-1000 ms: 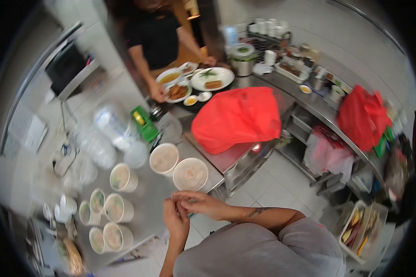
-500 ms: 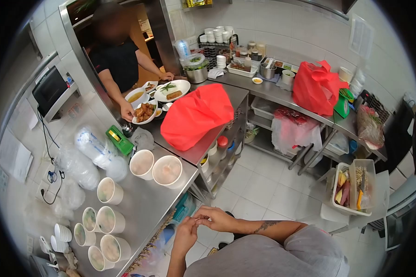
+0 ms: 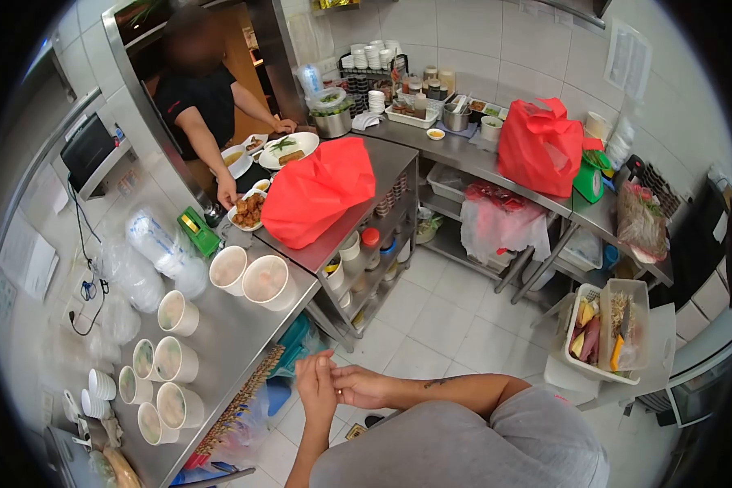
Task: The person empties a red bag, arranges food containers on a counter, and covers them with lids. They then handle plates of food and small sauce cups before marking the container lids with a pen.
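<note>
In front of my body, my two hands meet beside the near edge of the steel counter. My left hand [image 3: 315,385] is raised with its fingers stretched upward, and I see nothing in it. Against its palm side rests my right hand [image 3: 361,387], fingers curled and partly hidden; whether anything small is between them I cannot make out. Nearest to the hands is the counter [image 3: 220,333]. Along it stand several lidded paper tubs, among them a large tub [image 3: 269,282], a tub beside it [image 3: 228,269] and a smaller one [image 3: 178,313].
Across the counter a person [image 3: 211,114] reaches toward plates, one hand at a dish of browned food [image 3: 248,210]. Red bags stand on the middle counter [image 3: 321,191] and back counter [image 3: 539,150]. At right sits a vegetable basket [image 3: 581,333]. White floor tiles [image 3: 443,305] lie between.
My hands have gone from fingertips pinched together to left fingers stretched up with the right hand against them. The view has shifted, so the counters appear farther left. The other person still reaches toward the plates.
</note>
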Demonstrator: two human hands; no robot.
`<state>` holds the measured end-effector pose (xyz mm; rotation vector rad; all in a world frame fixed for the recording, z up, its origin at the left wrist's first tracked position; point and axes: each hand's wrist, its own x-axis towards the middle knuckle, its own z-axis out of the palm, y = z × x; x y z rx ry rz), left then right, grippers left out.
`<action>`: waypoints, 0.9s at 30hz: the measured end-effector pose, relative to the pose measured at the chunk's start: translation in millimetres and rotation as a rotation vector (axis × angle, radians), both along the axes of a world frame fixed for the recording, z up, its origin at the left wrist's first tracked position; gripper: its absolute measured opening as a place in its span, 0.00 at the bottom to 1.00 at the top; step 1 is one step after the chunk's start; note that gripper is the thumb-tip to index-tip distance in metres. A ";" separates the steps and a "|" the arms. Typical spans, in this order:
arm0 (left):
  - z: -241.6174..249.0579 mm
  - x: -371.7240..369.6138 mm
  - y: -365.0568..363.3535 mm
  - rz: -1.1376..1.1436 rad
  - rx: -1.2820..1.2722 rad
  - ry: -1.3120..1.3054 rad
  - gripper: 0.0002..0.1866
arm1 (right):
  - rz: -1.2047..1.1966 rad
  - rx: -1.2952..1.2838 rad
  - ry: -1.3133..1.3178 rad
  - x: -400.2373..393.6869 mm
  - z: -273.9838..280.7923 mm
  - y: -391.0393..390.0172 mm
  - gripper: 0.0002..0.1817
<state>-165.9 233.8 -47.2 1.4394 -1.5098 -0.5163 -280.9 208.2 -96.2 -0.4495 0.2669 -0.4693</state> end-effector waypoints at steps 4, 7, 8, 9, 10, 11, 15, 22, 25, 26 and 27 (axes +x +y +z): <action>5.6 -41.6 -13.5 -0.064 0.216 0.288 0.20 | 0.004 -0.099 -0.024 -56.6 8.2 -12.7 0.16; 1.6 -78.9 -28.6 -0.105 0.108 0.322 0.25 | -0.053 -0.185 0.050 -88.5 9.3 -18.4 0.14; -1.5 -93.3 -32.6 -0.100 0.044 0.277 0.26 | -0.081 -0.215 0.086 -97.6 10.1 -20.0 0.14; -3.3 -105.3 -34.9 -0.094 -0.020 0.230 0.27 | -0.109 -0.276 0.137 -105.2 7.3 -22.2 0.13; -3.1 -115.3 -36.2 -0.106 -0.005 0.281 0.26 | -0.137 -0.338 0.188 -112.2 2.9 -25.4 0.13; -3.1 -124.5 -37.9 -0.117 0.009 0.333 0.26 | -0.163 -0.401 0.240 -119.4 0.3 -28.4 0.12; -12.7 -145.9 -45.0 -0.191 0.154 0.431 0.19 | -0.206 -0.322 0.331 -153.1 1.7 -39.8 0.11; -12.6 -144.6 -37.9 -0.175 -0.125 -0.097 0.08 | -0.175 -0.061 0.253 -188.6 9.4 -61.7 0.11; -11.5 -143.1 -31.2 -0.089 -0.129 -0.154 0.05 | -0.030 -0.086 0.171 -180.0 -4.1 -69.3 0.12; -11.5 -138.3 -28.5 -0.046 -0.100 -0.113 0.05 | 0.013 -0.105 0.137 -173.1 -9.3 -71.5 0.12; -11.2 -131.7 -26.0 -0.009 -0.070 -0.075 0.04 | 0.035 -0.176 0.165 -163.0 -10.6 -72.7 0.12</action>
